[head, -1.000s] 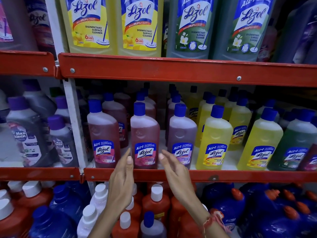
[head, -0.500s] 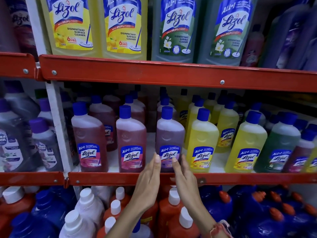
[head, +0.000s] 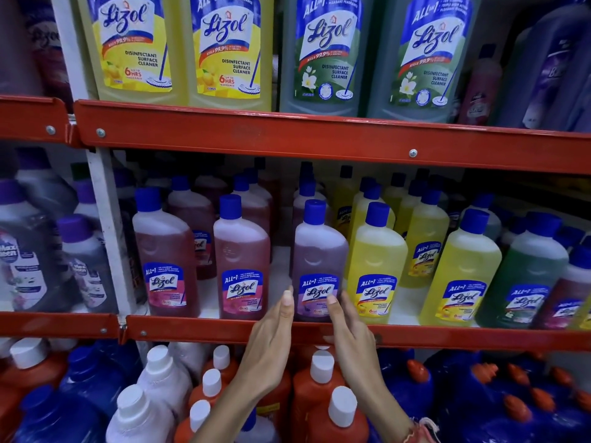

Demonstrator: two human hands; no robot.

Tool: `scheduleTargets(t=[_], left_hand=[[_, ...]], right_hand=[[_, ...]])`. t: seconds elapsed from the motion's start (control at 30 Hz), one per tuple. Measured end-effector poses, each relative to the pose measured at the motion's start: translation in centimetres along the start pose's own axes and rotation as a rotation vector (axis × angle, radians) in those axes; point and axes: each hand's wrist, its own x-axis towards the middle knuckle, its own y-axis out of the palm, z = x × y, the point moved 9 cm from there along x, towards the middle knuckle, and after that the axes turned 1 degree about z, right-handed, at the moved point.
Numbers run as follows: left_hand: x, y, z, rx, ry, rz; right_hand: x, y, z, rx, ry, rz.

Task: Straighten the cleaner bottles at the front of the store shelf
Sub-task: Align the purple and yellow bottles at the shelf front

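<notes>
Both flat, open hands — left hand [head: 271, 334], right hand [head: 350, 330] — bracket the base of the purple plastic cleaner bottle with a blue cap [head: 318, 260] at the red metal shelf lip [head: 198, 329], gripping nothing. To its left, two pink bottles [head: 241, 260] face forward; to its right, the yellow bottles [head: 375, 266] look unevenly set — probably left to straighten.

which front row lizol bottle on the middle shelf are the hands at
The purple-tinted bottle, third from the white post: the left hand and right hand flank its label. The two reddish bottles stand left of it, the yellow ones right.
</notes>
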Motion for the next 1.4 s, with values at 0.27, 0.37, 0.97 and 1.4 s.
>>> scheduleTargets(t=[0.27,0.37,0.97,1.4], left_hand=[[-0.1,-0.5,0.0,0.006,0.067,-0.097],[-1.4,-0.7,-1.5,0.084,0.219,-0.285],[0.2,10.7,-2.1,-0.059,-0.037,0.079],[1.3,10.6,-0.6,-0.107,-0.134,0.061]], right_hand=[[0.0,-1.9,-0.4,-0.015,-0.024,-0.050],[-0.4,-5.7,-0.7,0.029,-0.062,-0.271],[1.5,-10.3,-3.7,0.191,0.042,-0.160],[1.7,-10.9,-4.1,0.193,0.048,-0.153]])
